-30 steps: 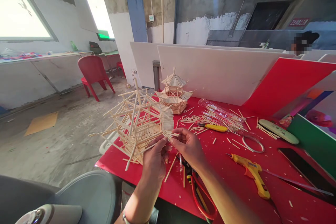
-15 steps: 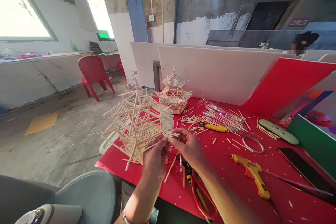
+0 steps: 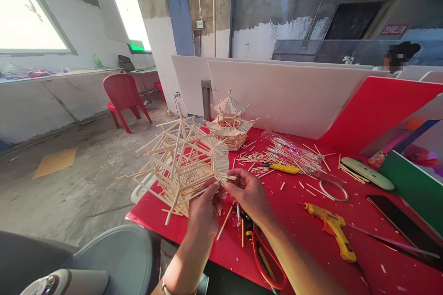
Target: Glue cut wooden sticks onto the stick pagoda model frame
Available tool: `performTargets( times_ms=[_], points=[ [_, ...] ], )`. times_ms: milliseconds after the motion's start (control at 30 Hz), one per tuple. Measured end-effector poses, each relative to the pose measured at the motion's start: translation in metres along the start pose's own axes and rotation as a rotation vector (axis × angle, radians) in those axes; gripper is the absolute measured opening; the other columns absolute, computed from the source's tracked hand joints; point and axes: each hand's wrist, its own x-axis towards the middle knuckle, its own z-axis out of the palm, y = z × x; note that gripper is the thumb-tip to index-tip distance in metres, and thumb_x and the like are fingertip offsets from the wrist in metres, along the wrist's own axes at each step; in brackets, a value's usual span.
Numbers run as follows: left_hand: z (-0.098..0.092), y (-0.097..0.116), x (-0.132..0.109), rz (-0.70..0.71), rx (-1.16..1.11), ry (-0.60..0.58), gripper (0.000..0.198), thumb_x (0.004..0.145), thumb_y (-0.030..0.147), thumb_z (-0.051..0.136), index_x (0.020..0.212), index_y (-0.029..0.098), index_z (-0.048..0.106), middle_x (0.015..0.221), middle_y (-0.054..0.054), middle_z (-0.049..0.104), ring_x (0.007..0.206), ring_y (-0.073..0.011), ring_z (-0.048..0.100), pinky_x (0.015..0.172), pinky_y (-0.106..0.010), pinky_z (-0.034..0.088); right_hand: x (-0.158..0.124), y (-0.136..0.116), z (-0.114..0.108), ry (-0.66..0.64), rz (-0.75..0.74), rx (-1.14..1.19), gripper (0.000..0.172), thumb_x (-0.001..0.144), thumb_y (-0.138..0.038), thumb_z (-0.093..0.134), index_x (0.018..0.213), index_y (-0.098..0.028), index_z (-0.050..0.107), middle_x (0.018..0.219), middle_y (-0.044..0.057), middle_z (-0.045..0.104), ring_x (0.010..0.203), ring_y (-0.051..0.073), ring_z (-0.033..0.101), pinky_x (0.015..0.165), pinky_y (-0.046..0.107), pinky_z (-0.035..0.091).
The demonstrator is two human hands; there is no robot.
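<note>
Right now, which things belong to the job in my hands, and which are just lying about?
Likely part of the job:
stick framework, in hand
bagged sticks
glue gun
yellow cutter
red-handled pliers
roofed stick tower, perhaps a pattern

Seemingly just lying about:
phone
pale green case
red chair
brown sheet on the floor

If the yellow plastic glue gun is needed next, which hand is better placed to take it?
Probably the right hand: it is nearer to the glue gun, which lies to its right on the red table. The left hand is farther, at the pale wooden stick frame. Both seem busy there.
</note>
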Motion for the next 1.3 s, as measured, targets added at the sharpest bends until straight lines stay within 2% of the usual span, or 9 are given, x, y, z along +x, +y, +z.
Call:
performTargets(
  times_ms=[300,1300],
  points=[
    [0.0019,0.0024,-0.0022,0.004,0.013,-0.004,0.031,0.052,0.016,0.082,0.079,0.011,0.069,0.060,-0.001,0.068,0.044,-0.0091,0.059,0.034,-0.015,0.033,0.0001,-0.0015,0.0007,0.006,0.008,0.013,0.027,0.072,-0.028,0.071,0.096,-0.020,0.062,0.073,-0.002,0.066,0.065,0.014,0.062,0.059,0.024,0.050],
    [0.0009,0.0023,-0.0014,-0.004,0.018,-0.003,0.025,0.057,0.014,0.080,0.080,0.012,0.070,0.061,-0.001,0.068,0.044,-0.0089,0.059,0.035,-0.015,0.033,-0.0001,-0.0024,0.0013,0.005,0.007,0.008,0.027,0.072,-0.029,0.072,0.095,-0.021,0.063,0.074,-0.001,0.069,0.066,0.016,0.065,0.060,0.025,0.052]
  ],
)
